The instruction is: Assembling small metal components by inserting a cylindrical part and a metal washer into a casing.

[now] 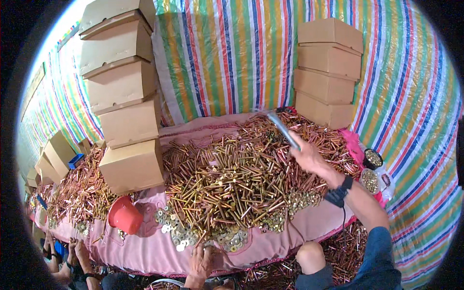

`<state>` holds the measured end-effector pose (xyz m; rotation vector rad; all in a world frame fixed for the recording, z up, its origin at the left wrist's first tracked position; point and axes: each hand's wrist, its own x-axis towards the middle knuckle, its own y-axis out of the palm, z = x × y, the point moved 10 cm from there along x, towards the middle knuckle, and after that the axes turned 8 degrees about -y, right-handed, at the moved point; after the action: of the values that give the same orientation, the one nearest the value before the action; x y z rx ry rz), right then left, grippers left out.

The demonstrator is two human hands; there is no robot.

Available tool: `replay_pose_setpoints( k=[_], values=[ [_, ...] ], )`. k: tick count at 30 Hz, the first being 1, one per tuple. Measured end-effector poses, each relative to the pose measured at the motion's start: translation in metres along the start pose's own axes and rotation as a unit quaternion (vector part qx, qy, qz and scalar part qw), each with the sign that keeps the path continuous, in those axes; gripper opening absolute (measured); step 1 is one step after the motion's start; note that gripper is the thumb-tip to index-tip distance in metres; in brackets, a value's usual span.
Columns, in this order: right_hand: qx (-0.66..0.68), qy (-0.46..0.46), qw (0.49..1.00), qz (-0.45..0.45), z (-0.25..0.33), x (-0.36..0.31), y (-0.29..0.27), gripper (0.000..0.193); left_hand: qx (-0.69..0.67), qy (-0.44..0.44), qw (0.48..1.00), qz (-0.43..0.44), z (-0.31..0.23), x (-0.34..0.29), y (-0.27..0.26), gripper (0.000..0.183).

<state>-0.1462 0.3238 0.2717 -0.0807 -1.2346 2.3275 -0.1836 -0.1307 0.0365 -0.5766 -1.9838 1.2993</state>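
My right hand is raised over the heap of long brassy bolts. Its fingers are wrapped round a slim grey-blue bar-like tool, which slants up and left; its far end is blurred, so its kind is unclear. At the near edge of the pink cloth, my left hand has its fingers bent together beside a scatter of flat washers. Whatever those fingertips pinch is too small to name. Small nuts lie along the right front of the heap.
Cardboard boxes stand in a tall left stack and a right stack. A red bucket tilts on the cloth. Tubs of small parts sit at right. Another person's hands work at far left. Bolts also lie below the table edge.
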Motion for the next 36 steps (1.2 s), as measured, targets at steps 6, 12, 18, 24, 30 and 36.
replay_pose_setpoints(
  k=[6,12,18,24,30,36],
  values=[
    [-0.189,-0.002,0.979,-0.079,-0.156,0.143,-0.026,0.062,-0.094,-0.011,0.995,0.018,-0.021,0.028,0.034,0.053],
    [-0.053,0.183,0.978,0.084,-0.178,0.104,0.064,0.073,-0.061,-0.048,0.995,-0.058,-0.015,0.024,-0.016,0.033],
    [-0.011,0.124,0.989,0.082,-0.177,0.011,0.058,0.072,-0.103,-0.038,0.993,-0.041,-0.007,0.022,0.008,0.045],
    [-0.039,0.123,0.989,0.073,-0.157,-0.057,0.049,0.077,-0.057,-0.085,0.995,-0.009,-0.006,0.020,0.013,0.038],
    [-0.013,0.075,0.996,0.053,-0.168,-0.105,0.062,0.079,-0.060,-0.055,0.996,-0.039,-0.014,0.020,0.008,0.041],
    [0.015,0.089,0.995,0.039,-0.147,-0.147,0.067,0.078,-0.047,-0.077,0.995,-0.042,-0.006,0.013,0.011,0.036]
  ],
)
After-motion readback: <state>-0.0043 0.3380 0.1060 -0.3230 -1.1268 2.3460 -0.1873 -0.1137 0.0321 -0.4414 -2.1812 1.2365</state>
